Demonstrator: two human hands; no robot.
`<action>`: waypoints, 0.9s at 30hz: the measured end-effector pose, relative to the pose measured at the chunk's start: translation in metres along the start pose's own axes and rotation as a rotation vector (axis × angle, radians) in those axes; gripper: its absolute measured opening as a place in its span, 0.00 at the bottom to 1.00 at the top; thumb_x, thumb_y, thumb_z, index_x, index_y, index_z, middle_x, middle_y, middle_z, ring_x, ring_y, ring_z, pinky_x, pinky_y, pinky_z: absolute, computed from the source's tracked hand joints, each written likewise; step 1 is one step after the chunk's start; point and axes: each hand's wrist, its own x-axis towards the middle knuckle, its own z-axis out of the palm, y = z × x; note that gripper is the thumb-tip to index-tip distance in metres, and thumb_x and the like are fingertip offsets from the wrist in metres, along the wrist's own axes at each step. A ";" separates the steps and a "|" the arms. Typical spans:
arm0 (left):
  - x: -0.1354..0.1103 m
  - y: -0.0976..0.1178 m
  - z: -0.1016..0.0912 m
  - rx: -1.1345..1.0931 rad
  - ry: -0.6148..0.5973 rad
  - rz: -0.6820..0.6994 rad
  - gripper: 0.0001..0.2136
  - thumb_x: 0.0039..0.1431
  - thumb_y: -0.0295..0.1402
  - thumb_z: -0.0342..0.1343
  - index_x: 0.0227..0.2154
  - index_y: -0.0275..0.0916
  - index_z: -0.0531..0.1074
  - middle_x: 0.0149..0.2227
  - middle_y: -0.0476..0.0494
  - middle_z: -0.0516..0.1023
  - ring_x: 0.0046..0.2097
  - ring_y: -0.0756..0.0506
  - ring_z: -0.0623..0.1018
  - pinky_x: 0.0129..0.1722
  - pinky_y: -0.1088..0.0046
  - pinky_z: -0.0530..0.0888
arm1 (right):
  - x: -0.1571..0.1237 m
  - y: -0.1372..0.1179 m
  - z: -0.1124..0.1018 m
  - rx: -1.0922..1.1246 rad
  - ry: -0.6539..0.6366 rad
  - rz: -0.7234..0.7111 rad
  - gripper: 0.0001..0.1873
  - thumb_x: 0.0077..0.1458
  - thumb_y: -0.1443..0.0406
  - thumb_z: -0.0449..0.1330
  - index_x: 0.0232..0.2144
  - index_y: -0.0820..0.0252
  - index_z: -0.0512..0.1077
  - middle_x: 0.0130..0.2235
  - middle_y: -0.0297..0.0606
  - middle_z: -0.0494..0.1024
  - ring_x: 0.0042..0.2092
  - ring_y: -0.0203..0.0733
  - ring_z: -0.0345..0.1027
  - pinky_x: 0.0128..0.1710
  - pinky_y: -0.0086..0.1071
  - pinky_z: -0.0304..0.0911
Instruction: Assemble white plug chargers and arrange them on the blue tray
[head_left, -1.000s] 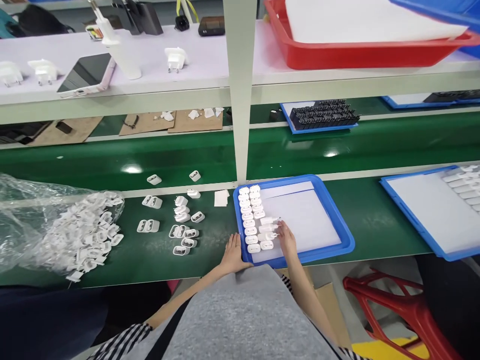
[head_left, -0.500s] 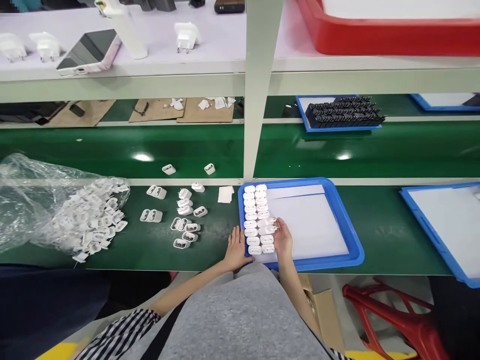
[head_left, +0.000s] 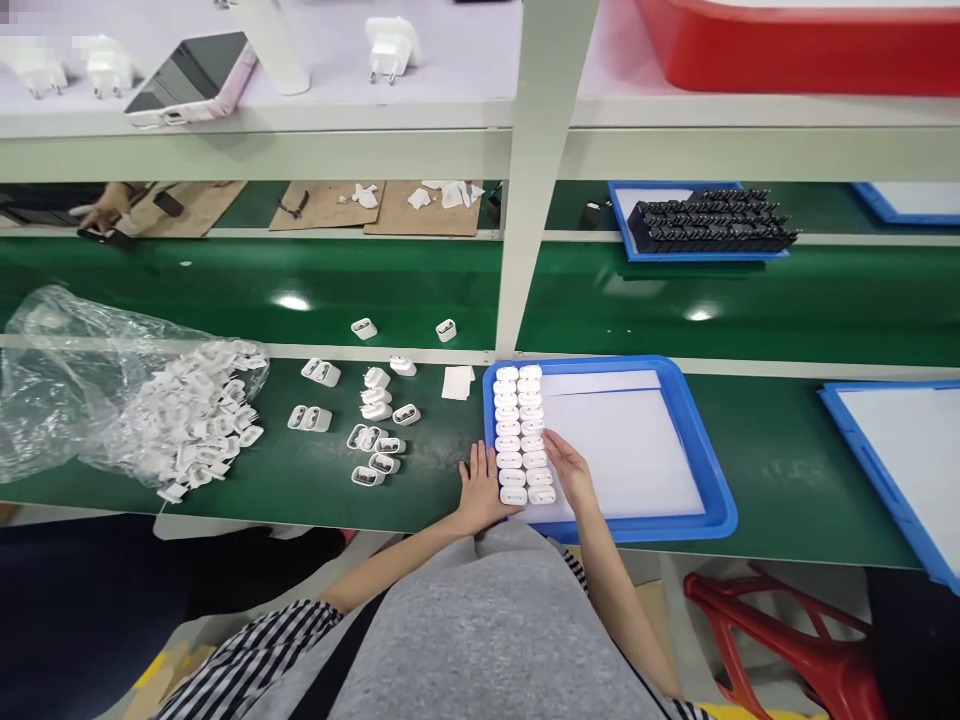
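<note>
In the blue tray, two columns of white plug adapters stand along the left side on a white sheet. My right hand is beside the right-hand column, fingertips at its edge and fingers stretched, with nothing visible in them. Spread flat, my left hand lies on the green bench against the tray's left rim. Left of it, several open white housings with metal parts inside lie in loose groups. A small stack of white paper rests just behind my left hand.
A clear plastic bag spills a heap of small white parts at left. Another blue-rimmed tray stands at right. A shelf post rises behind my tray. Across the bench, a co-worker's hand holds a dark object.
My right hand has let go of a white plug adapter, which now stands in the right-hand column. The view has shifted slightly. A co-worker's hand has appeared at far left.
</note>
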 end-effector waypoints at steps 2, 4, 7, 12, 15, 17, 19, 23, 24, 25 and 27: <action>0.000 -0.001 -0.001 -0.005 -0.006 0.002 0.47 0.32 0.52 0.50 0.53 0.28 0.39 0.56 0.31 0.37 0.56 0.35 0.36 0.49 0.50 0.46 | -0.001 0.005 -0.008 -0.137 0.063 -0.058 0.22 0.39 0.62 0.54 0.41 0.58 0.64 0.46 0.39 0.65 0.48 0.44 0.57 0.46 0.39 0.53; 0.001 -0.004 -0.003 -0.011 -0.025 0.011 0.48 0.31 0.52 0.51 0.53 0.28 0.39 0.56 0.31 0.36 0.56 0.35 0.35 0.49 0.50 0.46 | -0.005 0.012 -0.023 -0.382 0.126 -0.071 0.24 0.40 0.63 0.51 0.44 0.59 0.61 0.49 0.42 0.61 0.47 0.44 0.57 0.45 0.41 0.54; 0.003 -0.007 -0.006 -0.022 -0.051 0.021 0.49 0.31 0.52 0.50 0.54 0.29 0.37 0.57 0.32 0.34 0.56 0.35 0.34 0.49 0.49 0.46 | -0.012 0.020 -0.041 -0.842 -0.002 0.047 0.31 0.37 0.66 0.52 0.48 0.62 0.56 0.49 0.47 0.59 0.45 0.47 0.58 0.43 0.42 0.55; 0.005 -0.008 -0.010 -0.026 -0.077 0.026 0.47 0.33 0.51 0.49 0.54 0.30 0.37 0.57 0.34 0.32 0.56 0.35 0.32 0.48 0.47 0.46 | -0.011 0.014 -0.028 -1.183 -0.341 0.096 0.42 0.38 0.66 0.54 0.54 0.63 0.38 0.53 0.50 0.52 0.50 0.52 0.51 0.42 0.41 0.56; 0.006 -0.008 -0.012 -0.031 -0.101 0.005 0.46 0.34 0.50 0.50 0.54 0.31 0.37 0.57 0.34 0.32 0.56 0.35 0.32 0.48 0.46 0.45 | -0.004 0.010 -0.016 -1.134 -0.463 -0.010 0.43 0.40 0.66 0.53 0.55 0.62 0.32 0.55 0.47 0.48 0.52 0.48 0.48 0.46 0.39 0.53; 0.007 -0.009 -0.013 -0.046 -0.126 -0.013 0.47 0.33 0.50 0.50 0.54 0.32 0.36 0.57 0.34 0.31 0.56 0.35 0.32 0.48 0.46 0.45 | -0.001 0.010 -0.016 -1.057 -0.508 -0.065 0.43 0.40 0.67 0.52 0.55 0.61 0.31 0.56 0.45 0.46 0.54 0.45 0.45 0.48 0.38 0.50; 0.009 -0.011 -0.016 -0.072 -0.159 -0.014 0.47 0.33 0.49 0.51 0.54 0.32 0.34 0.57 0.34 0.31 0.56 0.35 0.33 0.48 0.46 0.45 | 0.003 0.010 -0.022 -0.978 -0.556 -0.034 0.42 0.39 0.67 0.52 0.55 0.60 0.35 0.55 0.42 0.49 0.53 0.44 0.48 0.49 0.38 0.50; 0.009 -0.020 -0.022 -0.133 -0.230 0.031 0.52 0.29 0.48 0.55 0.54 0.30 0.31 0.56 0.32 0.30 0.56 0.35 0.34 0.49 0.48 0.46 | 0.021 0.003 -0.029 -0.869 -0.328 0.125 0.28 0.41 0.63 0.51 0.48 0.58 0.57 0.45 0.39 0.67 0.46 0.46 0.59 0.45 0.43 0.54; 0.007 -0.023 -0.023 -0.151 -0.239 0.046 0.53 0.28 0.47 0.56 0.54 0.30 0.31 0.56 0.32 0.30 0.56 0.36 0.35 0.49 0.48 0.46 | 0.028 0.000 -0.026 -0.806 -0.198 0.109 0.25 0.43 0.61 0.51 0.46 0.58 0.60 0.44 0.40 0.67 0.46 0.46 0.59 0.45 0.43 0.54; 0.004 -0.026 -0.024 -0.171 -0.245 0.058 0.54 0.27 0.46 0.57 0.54 0.31 0.32 0.56 0.33 0.30 0.56 0.36 0.35 0.49 0.49 0.46 | 0.035 -0.003 -0.020 -0.717 -0.077 0.070 0.24 0.44 0.59 0.50 0.45 0.59 0.61 0.45 0.40 0.66 0.47 0.46 0.58 0.46 0.42 0.54; -0.005 -0.034 -0.027 -0.216 -0.242 0.058 0.52 0.27 0.44 0.58 0.54 0.33 0.34 0.57 0.34 0.32 0.56 0.37 0.37 0.50 0.51 0.48 | 0.051 -0.010 -0.001 -0.512 0.075 -0.010 0.26 0.45 0.54 0.48 0.46 0.59 0.60 0.49 0.40 0.62 0.50 0.43 0.53 0.47 0.37 0.54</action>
